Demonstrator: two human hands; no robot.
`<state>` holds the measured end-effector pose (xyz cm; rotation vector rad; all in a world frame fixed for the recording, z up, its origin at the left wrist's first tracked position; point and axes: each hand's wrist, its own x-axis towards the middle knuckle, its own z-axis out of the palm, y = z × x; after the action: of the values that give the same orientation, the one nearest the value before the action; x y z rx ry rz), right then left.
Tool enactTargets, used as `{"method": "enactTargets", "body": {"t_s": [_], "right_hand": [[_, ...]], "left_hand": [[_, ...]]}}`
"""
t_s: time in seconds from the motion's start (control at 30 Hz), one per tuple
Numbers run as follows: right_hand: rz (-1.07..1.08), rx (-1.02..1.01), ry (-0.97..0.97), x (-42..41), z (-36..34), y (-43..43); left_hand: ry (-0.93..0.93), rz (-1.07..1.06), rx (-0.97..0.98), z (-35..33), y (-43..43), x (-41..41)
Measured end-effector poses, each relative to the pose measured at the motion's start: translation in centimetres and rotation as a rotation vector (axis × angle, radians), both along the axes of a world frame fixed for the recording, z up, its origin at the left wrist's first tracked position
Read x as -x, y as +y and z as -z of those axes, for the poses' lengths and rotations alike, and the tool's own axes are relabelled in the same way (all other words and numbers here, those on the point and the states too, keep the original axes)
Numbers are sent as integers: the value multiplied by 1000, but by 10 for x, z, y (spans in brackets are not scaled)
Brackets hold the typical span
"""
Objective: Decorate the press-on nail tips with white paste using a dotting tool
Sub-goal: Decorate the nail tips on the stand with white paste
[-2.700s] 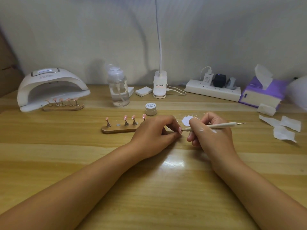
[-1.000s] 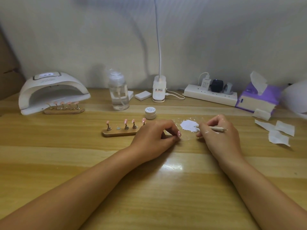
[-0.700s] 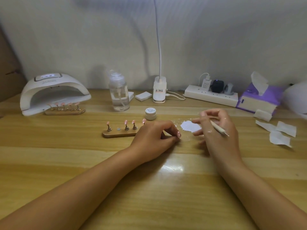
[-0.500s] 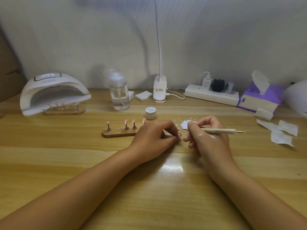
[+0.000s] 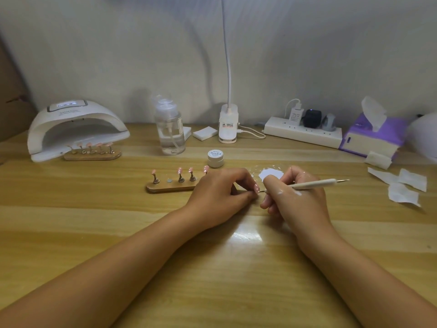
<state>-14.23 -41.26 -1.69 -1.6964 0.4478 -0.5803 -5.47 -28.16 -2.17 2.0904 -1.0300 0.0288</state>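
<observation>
We are counting two hands (image 5: 217, 192) (image 5: 300, 197), two nail stands (image 5: 170, 187) (image 5: 92, 156), one dotting tool (image 5: 314, 184), one paste jar (image 5: 215, 158), one pump bottle (image 5: 170, 131), one curing lamp (image 5: 75, 129).

The tool (image 5: 312, 184), a slim cream stick with a metal point at each end, lies almost level in the right hand (image 5: 298, 197). Its left point meets a pink tip (image 5: 256, 187) pinched at the fingertips of the left hand (image 5: 220, 192). The paste (image 5: 272, 173) is a flat white patch just beyond the gap between the hands, with smears on the right hand's back. Four pink tips (image 5: 180, 171) stand on posts in a wooden holder (image 5: 165, 187) just left of the left hand's knuckles.
</observation>
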Motion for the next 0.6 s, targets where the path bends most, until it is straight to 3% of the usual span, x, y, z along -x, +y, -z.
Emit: {"method": "enactTargets", "body": {"t_s": [0.6], "right_hand": [[-20, 21, -33, -3, 5, -2]], "left_hand": [[-4, -8, -17, -2, 0, 2]]}}
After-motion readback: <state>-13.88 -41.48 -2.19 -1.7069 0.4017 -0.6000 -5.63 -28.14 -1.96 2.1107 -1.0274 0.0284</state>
